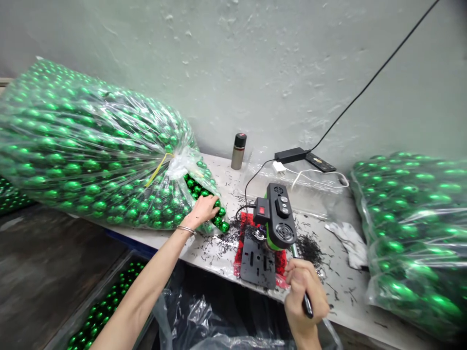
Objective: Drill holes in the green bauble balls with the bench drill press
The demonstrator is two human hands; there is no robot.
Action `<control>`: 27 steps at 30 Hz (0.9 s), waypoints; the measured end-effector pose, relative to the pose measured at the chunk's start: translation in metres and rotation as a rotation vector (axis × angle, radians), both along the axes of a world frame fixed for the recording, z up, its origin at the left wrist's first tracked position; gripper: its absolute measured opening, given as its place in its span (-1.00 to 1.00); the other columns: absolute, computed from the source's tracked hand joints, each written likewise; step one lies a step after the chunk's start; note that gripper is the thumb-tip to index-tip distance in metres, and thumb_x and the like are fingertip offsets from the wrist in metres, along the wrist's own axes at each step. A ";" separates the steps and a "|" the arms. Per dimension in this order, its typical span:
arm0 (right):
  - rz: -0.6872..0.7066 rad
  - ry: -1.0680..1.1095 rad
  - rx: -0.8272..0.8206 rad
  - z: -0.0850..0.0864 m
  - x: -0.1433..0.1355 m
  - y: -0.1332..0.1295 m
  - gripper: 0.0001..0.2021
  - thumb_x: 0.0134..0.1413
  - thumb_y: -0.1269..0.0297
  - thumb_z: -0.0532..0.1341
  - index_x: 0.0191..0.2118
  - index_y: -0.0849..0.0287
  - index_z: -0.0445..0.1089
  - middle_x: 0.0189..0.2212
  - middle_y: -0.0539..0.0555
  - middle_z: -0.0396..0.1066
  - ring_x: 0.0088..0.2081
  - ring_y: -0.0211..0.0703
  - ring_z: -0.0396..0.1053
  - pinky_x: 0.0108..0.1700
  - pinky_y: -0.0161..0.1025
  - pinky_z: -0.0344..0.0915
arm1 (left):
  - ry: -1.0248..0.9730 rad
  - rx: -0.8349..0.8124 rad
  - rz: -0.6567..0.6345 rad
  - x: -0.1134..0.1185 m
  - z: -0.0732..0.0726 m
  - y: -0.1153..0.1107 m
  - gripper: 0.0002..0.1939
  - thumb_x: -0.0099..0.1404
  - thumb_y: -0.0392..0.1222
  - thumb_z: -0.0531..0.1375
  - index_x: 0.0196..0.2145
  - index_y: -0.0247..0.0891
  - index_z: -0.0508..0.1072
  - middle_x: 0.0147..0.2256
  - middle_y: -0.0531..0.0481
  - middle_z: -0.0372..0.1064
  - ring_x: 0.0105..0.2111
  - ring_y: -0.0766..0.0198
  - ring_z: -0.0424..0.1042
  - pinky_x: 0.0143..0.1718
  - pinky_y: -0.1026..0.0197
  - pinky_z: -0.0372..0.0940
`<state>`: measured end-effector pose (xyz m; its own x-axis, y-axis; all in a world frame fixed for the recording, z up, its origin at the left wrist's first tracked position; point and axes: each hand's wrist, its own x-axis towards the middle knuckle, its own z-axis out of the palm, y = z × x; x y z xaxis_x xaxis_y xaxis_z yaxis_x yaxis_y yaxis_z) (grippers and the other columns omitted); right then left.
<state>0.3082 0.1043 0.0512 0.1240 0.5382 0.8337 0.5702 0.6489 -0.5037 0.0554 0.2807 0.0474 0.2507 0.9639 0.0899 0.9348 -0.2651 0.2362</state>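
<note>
My left hand point(205, 210), a metal bangle at its wrist, is at the torn mouth of a big clear plastic bag point(91, 165) full of shiny green balls. Its fingers curl in against the loose green balls point(222, 221) at the opening; the fingertips are partly hidden. My right hand point(306, 294) is closed around the lever point(307, 307) of a small black bench machine point(281, 214), whose metal rod runs up to the machine's side. The slotted black base plate point(257, 262) of the machine sits on a red mat point(238, 260).
Black shavings point(310, 250) litter the white table. Behind stand a spray can point(239, 151), a power adapter point(292, 154) with cables, and a clear plastic tray point(310, 197). At right are a white glove point(348, 243) and another bag of green balls point(412, 233). More balls point(109, 301) lie below left.
</note>
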 end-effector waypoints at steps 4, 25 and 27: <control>-0.009 0.003 -0.009 -0.001 -0.001 0.000 -0.75 0.15 0.60 0.04 -0.49 0.16 0.19 -0.54 -0.03 0.24 -0.43 -0.26 0.30 -0.40 -0.28 0.20 | -0.682 -0.122 0.087 -0.007 0.002 -0.011 -0.52 0.31 -0.10 0.18 0.16 -0.24 0.35 -0.09 -0.11 0.48 -0.18 0.14 0.50 -0.15 0.13 0.38; -0.024 -0.019 -0.079 0.006 -0.002 -0.004 -0.74 0.19 0.55 0.03 -0.49 0.14 0.20 -0.53 -0.03 0.24 -0.41 -0.26 0.30 -0.37 -0.27 0.22 | -1.023 -0.196 0.124 0.114 -0.077 -0.135 -0.68 0.24 -0.12 0.26 -0.05 -0.19 0.51 -0.12 -0.10 0.52 -0.10 0.11 0.46 0.00 0.03 0.33; -0.023 -0.013 -0.084 0.006 -0.002 -0.004 -0.74 0.20 0.55 0.02 -0.49 0.14 0.20 -0.53 -0.03 0.24 -0.41 -0.25 0.31 -0.36 -0.27 0.22 | -0.893 -0.109 0.099 0.116 -0.078 -0.134 -0.68 0.24 -0.14 0.26 -0.03 -0.17 0.51 -0.14 -0.10 0.53 -0.11 0.08 0.46 0.02 -0.01 0.31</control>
<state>0.3061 0.1001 0.0568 0.1267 0.6030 0.7876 0.5914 0.5915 -0.5480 0.1712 0.1469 -0.0306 0.0472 0.9919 0.1181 0.4091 -0.1271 0.9036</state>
